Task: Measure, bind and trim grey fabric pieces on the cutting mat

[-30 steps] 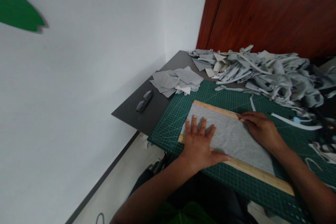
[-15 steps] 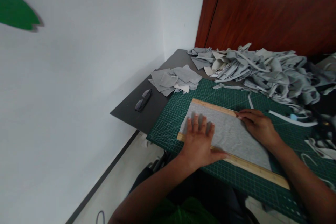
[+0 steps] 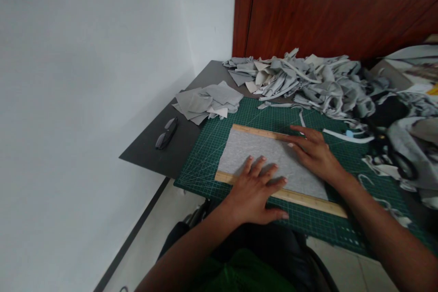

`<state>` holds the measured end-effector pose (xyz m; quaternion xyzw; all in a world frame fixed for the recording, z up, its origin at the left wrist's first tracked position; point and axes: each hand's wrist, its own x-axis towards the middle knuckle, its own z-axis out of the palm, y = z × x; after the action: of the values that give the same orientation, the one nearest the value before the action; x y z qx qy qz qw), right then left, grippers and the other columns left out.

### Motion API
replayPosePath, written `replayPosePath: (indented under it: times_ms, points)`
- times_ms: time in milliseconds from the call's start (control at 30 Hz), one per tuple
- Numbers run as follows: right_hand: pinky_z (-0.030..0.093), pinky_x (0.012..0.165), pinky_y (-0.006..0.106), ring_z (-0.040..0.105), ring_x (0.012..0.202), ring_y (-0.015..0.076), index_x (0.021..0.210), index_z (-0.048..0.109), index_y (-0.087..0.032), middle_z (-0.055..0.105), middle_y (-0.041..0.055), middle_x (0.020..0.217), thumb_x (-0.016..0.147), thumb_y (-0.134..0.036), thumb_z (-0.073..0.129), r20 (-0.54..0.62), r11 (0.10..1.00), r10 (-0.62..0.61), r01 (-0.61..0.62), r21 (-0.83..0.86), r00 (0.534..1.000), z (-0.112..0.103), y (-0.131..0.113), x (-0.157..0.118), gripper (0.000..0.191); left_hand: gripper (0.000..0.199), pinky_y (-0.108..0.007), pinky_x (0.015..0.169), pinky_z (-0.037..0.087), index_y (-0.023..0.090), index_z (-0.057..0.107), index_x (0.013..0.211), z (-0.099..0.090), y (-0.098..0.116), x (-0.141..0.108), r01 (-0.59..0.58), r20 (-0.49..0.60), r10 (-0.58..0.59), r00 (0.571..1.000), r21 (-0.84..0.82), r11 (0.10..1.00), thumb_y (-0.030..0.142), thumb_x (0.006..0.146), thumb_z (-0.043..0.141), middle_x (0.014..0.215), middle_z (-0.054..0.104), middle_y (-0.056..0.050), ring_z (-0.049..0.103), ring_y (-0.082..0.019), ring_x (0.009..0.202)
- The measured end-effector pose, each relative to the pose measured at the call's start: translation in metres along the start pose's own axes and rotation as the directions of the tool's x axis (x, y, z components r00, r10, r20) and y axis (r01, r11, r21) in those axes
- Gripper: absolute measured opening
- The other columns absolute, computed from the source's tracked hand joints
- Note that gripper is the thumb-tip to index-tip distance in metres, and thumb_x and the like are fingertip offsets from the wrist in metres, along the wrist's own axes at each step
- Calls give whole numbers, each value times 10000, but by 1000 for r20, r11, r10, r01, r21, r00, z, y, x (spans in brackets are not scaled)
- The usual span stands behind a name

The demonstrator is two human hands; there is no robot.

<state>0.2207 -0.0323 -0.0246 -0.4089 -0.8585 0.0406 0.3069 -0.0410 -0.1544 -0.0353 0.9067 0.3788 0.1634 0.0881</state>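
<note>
The cloth (image 3: 236, 151), grey and flat, lies on the green mat (image 3: 201, 159), with the far ruler (image 3: 253, 130) along its twelve o'clock edge and the near ruler (image 3: 308, 200) along its six o'clock edge. The left hand (image 3: 253, 195) is spread wide and grips nothing, its fingers on the cloth, the palm across the near ruler, the thumb out towards three. The right hand (image 3: 315, 151) has its fingers parted at the far ruler, towards one o'clock, with the thumb tip over the cloth. From the cloth, glasses (image 3: 166, 133) rest between nine and ten, grey pieces (image 3: 219, 95) at ten, a scrap heap (image 3: 284, 77) at one, scissors (image 3: 415, 173) at three.
</note>
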Motion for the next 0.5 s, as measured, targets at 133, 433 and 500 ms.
replayPosePath:
  times_ms: [133, 433, 500]
  points:
    - [464, 1143, 532, 627, 1313, 278, 1233, 750, -331, 697, 57, 1394, 1046, -415, 542, 166, 892, -16, -61, 448, 986, -2, -32, 3, 291, 812, -664, 1282, 70, 297, 481, 1560, -4, -1, 1, -7, 30, 8, 1000, -4, 1000, 799, 921, 503, 1671, 390, -80, 185, -405, 1592]
    - [531, 1078, 452, 712, 1154, 233, 1183, 767, -239, 753, 88, 1256, 934, -495, 731, 548, 337, -15, -512, 790, 836, 9, -15, 4, 359, 866, -641, 1292, 143, 183, 505, 1519, -5, -1, 9, 0, 18, 0, 1000, 23, 1000, 791, 904, 554, 1625, 442, -157, 229, -398, 1583]
    - [521, 1099, 453, 710, 1169, 225, 1171, 768, -238, 748, 91, 1273, 902, -468, 779, 567, 185, 7, -558, 809, 824, 11, -8, 3, 354, 737, -616, 1284, 218, 163, 541, 1468, -4, -1, 10, -15, -17, 16, 1000, 19, 1000, 696, 959, 563, 1589, 483, -170, 277, -376, 1570]
